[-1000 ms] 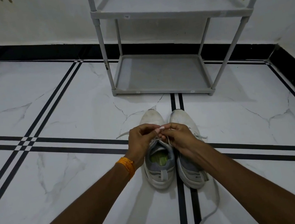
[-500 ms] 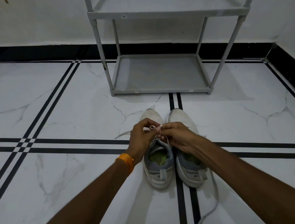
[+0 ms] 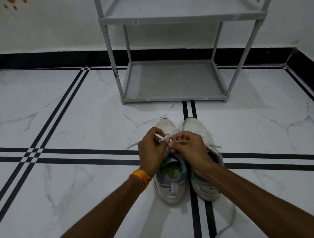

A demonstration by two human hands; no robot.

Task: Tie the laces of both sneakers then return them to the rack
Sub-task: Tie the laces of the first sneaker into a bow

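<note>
On veined white marble floor point(image 3: 71, 191) before the grey plastic rack point(image 3: 171, 80), our left hand point(image 3: 151, 156) and right hand point(image 3: 189, 148) pinch the left sneaker's point(image 3: 171, 185) thin lace point(image 3: 167, 137), knot hidden.

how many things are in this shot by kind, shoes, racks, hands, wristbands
sneakers: 2, the left sneaker and the right sneaker, side by side on the floor
racks: 1, the grey two-shelf rack
hands: 2, the left hand and the right hand, both pinching lace over the left sneaker
wristbands: 1, the orange wristband on the left wrist
total: 6
</note>
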